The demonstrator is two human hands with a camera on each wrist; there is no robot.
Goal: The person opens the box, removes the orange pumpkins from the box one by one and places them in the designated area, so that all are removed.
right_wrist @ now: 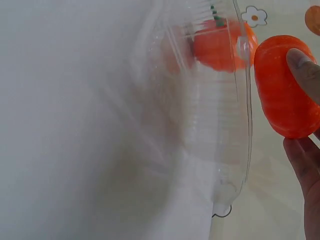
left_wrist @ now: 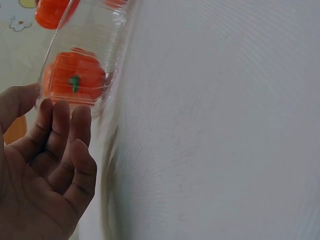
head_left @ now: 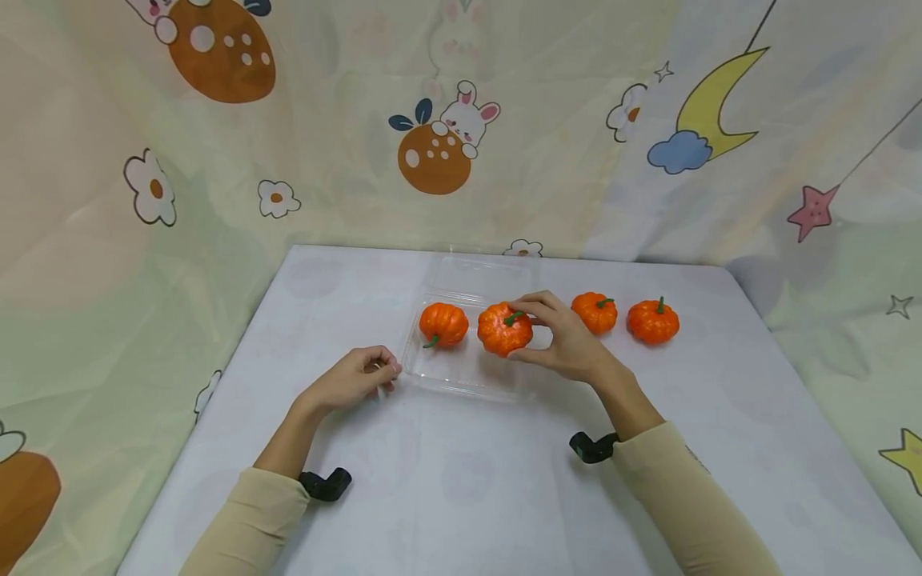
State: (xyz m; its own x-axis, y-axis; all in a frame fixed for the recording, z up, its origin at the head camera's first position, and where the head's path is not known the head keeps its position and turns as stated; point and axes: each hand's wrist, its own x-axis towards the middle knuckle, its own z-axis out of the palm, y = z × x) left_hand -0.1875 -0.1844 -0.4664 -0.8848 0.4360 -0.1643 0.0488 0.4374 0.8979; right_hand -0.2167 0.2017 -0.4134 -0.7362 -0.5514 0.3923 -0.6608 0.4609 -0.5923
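Note:
A mini orange pumpkin (head_left: 505, 329) with a green stem is gripped between the thumb and fingers of my right hand (head_left: 569, 344). In the right wrist view this pumpkin (right_wrist: 282, 87) is raised above the rim of a clear plastic clamshell box (right_wrist: 220, 145). Another pumpkin (head_left: 442, 325) sits inside the box (head_left: 461, 386), toward its left side. My left hand (head_left: 353, 378) is at the box's left front corner. Seen from the left wrist, thumb and fingertips of that hand (left_wrist: 55, 160) pinch the box's edge.
Two more pumpkins stand on the white table (head_left: 461, 496) to the right: one (head_left: 594, 313) just beyond my right hand, the other (head_left: 653, 321) farther right. The box's transparent lid (head_left: 483, 276) lies folded back behind it. A patterned cloth (head_left: 346, 120) hangs behind the table.

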